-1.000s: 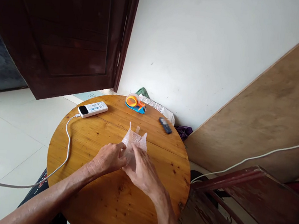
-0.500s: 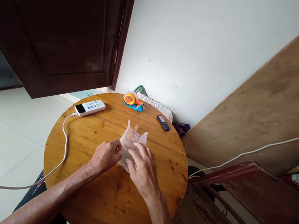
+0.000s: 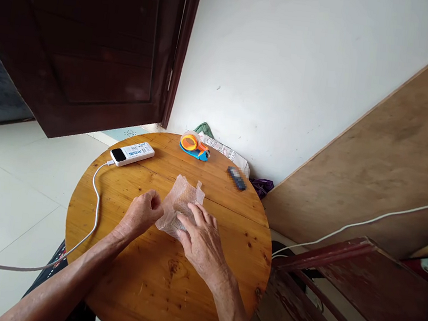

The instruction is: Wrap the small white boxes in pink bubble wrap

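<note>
A sheet of clear bubble wrap (image 3: 182, 198) lies crumpled on the round wooden table (image 3: 124, 274), with a small strip of what looks like tape standing off its far edge. My left hand (image 3: 143, 211) is closed at the wrap's left edge, its fingertips pinching the plastic and partly hidden. On the near right part of the wrap rests my right hand (image 3: 203, 239), fingers spread and palm down. Whether anything lies inside the wrap I cannot make out.
An orange and blue tape dispenser (image 3: 195, 147) stands at the table's far edge. To the left lies a white power bank (image 3: 133, 154) with a white cable (image 3: 96, 204). A dark handheld object (image 3: 237, 178), blurred, lies at the right. A wooden chair (image 3: 339, 283) stands beside the table.
My left hand has moved left and a little away from the right hand, drawing the wrap's left side out wider. The right hand stays on the wrap. The view has shifted slightly.
</note>
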Motion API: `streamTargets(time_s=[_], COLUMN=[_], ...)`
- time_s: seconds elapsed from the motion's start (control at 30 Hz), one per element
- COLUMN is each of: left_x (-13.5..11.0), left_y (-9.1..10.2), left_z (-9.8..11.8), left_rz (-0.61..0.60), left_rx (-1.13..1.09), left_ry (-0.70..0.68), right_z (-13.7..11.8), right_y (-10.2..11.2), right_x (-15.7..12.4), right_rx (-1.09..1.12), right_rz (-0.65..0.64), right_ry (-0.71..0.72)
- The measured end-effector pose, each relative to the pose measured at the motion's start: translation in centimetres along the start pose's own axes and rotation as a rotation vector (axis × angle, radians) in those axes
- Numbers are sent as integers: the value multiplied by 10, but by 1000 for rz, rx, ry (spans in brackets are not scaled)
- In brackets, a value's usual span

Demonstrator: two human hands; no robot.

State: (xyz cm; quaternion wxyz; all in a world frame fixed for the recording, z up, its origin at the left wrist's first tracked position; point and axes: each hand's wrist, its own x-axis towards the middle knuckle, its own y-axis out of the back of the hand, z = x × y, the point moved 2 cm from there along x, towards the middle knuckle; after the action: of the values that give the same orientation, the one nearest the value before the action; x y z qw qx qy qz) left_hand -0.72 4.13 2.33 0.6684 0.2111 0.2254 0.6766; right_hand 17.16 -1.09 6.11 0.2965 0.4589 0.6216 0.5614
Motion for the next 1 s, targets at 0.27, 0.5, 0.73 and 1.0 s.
streamTargets(time_s=[0.27, 0.5, 0.73, 1.0], left_x=[0, -10, -22, -20], left_y=[-5, -23, -4, -13], left_z=[9, 32, 46, 32], left_rz=[-66, -220, -461, -295], left_rx=[-87, -47, 207, 303], left_ry=[-55, -144, -437, -605], right_z=[2, 9, 26, 40], right_y=[5, -3, -2, -12], right_x=[12, 10, -13, -35], right_rx=[-6, 85, 158, 404], right_rz=[-62, 5, 148, 296], right_ry=[70, -48, -71, -320])
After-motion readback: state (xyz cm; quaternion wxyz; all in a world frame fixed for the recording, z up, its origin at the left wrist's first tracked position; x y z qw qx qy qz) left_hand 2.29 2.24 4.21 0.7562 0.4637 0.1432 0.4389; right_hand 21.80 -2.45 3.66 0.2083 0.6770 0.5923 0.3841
